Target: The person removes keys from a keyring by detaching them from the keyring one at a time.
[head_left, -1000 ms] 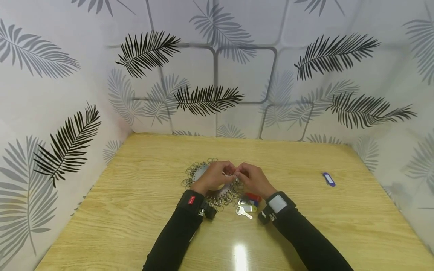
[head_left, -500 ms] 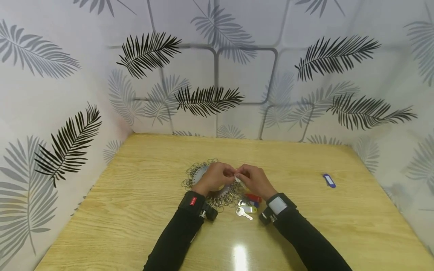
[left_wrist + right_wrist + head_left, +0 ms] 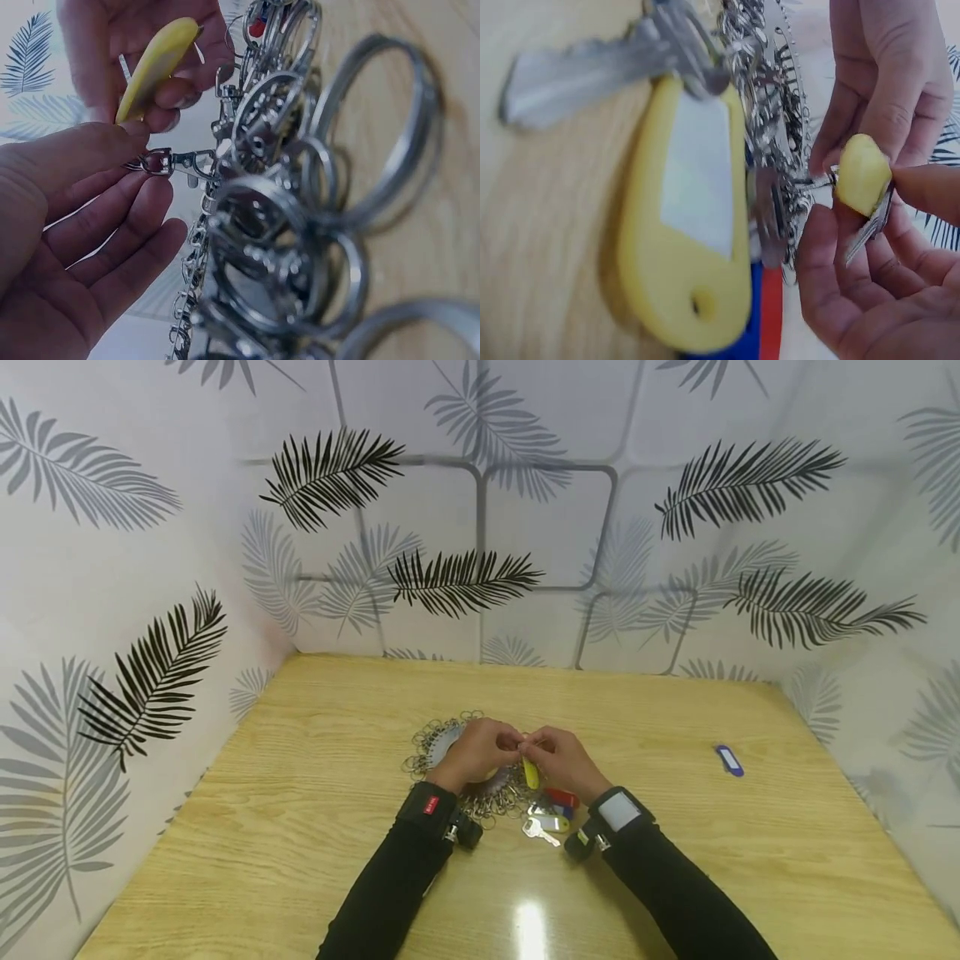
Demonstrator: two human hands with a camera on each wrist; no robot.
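Both hands meet over a pale round disc (image 3: 441, 745) fringed with metal key rings and clasps. My left hand (image 3: 477, 752) pinches a small split ring at the end of a swivel clasp (image 3: 187, 163), seen in the left wrist view. My right hand (image 3: 564, 760) pinches a yellow key tag (image 3: 532, 774) close to the left fingertips. In the right wrist view, a silver key (image 3: 868, 234) hangs beside that tag, between the right fingers. Fingers hide where the tag and the split ring come together.
Just in front of the disc lie another yellow tag (image 3: 555, 822) with a key (image 3: 538, 831), a red tag (image 3: 562, 797) and a blue one partly covered. A separate blue tag (image 3: 729, 761) lies farther right on the wooden table (image 3: 300, 827). Patterned walls stand behind and beside it.
The tag between the hands has turned, so its yellow side now shows below the fingertips, where a whitish part showed half a second ago. Both hands have barely shifted.
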